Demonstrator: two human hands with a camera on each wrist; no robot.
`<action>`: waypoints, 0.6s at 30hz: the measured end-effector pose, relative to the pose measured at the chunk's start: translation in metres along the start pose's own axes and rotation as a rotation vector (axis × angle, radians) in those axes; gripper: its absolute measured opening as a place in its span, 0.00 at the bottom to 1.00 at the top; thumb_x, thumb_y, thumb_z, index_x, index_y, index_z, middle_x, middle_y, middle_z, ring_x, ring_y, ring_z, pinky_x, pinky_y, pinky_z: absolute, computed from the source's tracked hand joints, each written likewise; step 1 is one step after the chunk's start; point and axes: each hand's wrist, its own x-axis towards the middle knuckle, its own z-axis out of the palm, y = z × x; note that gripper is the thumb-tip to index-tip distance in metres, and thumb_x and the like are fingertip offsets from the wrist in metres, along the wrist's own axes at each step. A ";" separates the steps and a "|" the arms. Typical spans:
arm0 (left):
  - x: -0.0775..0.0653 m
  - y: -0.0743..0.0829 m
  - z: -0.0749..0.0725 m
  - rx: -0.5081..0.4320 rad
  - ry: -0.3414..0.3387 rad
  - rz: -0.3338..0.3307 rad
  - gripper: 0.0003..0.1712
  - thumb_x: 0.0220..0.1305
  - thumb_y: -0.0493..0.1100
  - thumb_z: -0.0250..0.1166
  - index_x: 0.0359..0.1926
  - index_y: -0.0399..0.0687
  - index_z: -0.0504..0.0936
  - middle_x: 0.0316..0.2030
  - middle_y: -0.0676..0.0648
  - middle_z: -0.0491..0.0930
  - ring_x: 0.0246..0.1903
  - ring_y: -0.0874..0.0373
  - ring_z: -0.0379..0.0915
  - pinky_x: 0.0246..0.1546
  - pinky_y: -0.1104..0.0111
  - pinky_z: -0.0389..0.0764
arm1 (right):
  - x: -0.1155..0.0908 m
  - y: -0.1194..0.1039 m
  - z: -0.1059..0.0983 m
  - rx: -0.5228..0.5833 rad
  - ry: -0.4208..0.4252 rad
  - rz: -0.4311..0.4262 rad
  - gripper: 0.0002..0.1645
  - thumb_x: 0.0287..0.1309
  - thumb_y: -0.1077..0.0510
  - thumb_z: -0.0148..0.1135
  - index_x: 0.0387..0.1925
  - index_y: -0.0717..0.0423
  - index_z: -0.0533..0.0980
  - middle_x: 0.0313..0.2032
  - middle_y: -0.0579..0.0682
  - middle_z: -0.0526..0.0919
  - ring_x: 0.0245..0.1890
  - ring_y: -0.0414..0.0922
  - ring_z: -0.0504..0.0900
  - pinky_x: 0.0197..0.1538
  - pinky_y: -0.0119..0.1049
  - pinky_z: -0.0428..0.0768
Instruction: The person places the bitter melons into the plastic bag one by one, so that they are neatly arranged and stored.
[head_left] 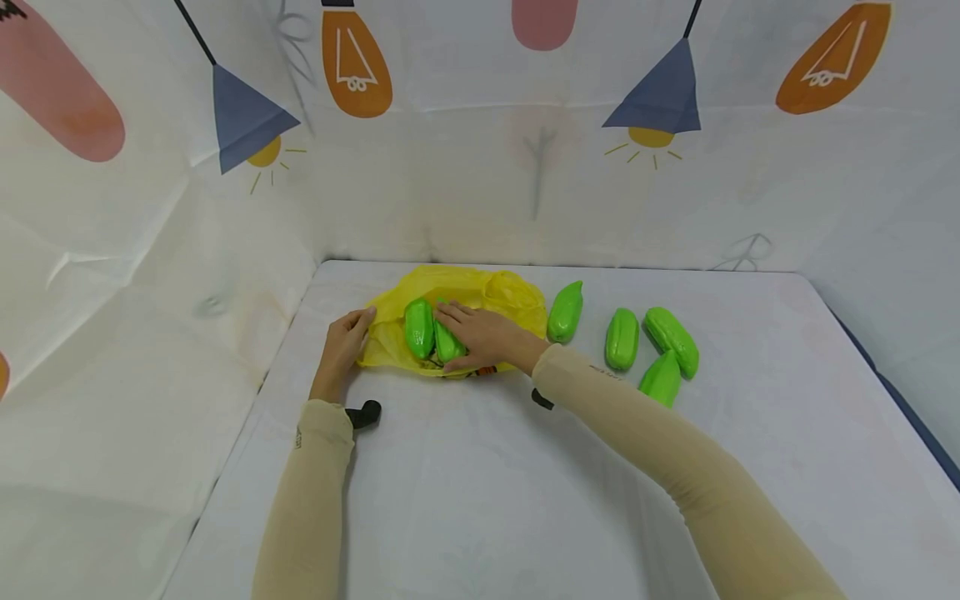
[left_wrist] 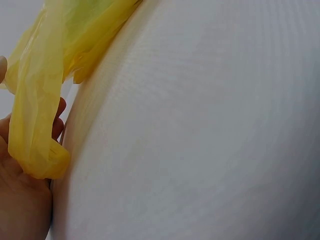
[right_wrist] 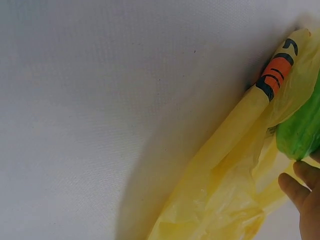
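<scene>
On the far left of the table lies a spread yellow plastic bag (head_left: 514,302) with its mouth facing the person. Two glossy green gourd-like vegetables, a left one (head_left: 418,328) and a right one (head_left: 447,343), sit in the mouth. My left hand (head_left: 345,342) grips the bag's left edge; in the left wrist view a yellow handle strip (left_wrist: 37,115) crosses that hand (left_wrist: 22,195). Across the right vegetable lies my right hand (head_left: 487,335), fingers extended and partly covering it. In the right wrist view its fingertips (right_wrist: 295,190) are at the end of a green vegetable (right_wrist: 300,130).
Right of the bag lies one green vegetable (head_left: 565,312). Farther right are another (head_left: 622,339) and two touching ones, an upper (head_left: 672,340) and a lower (head_left: 662,379), partly behind the right sleeve (head_left: 645,442). A printed cloth wall (head_left: 465,192) rises behind the white table (head_left: 480,483).
</scene>
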 end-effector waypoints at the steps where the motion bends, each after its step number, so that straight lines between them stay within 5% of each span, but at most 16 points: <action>1: 0.000 0.000 0.000 -0.001 0.002 0.000 0.46 0.65 0.73 0.51 0.68 0.43 0.71 0.68 0.41 0.67 0.67 0.47 0.61 0.70 0.53 0.61 | 0.000 0.000 0.000 -0.001 0.000 0.001 0.60 0.61 0.26 0.52 0.78 0.56 0.41 0.78 0.53 0.42 0.77 0.52 0.45 0.74 0.48 0.59; 18: -0.001 -0.001 0.001 -0.002 0.005 0.017 0.47 0.64 0.74 0.50 0.67 0.43 0.71 0.68 0.41 0.68 0.66 0.47 0.61 0.70 0.53 0.62 | 0.002 0.001 0.002 -0.018 0.002 0.007 0.61 0.61 0.24 0.50 0.78 0.56 0.41 0.78 0.52 0.41 0.77 0.52 0.44 0.74 0.49 0.59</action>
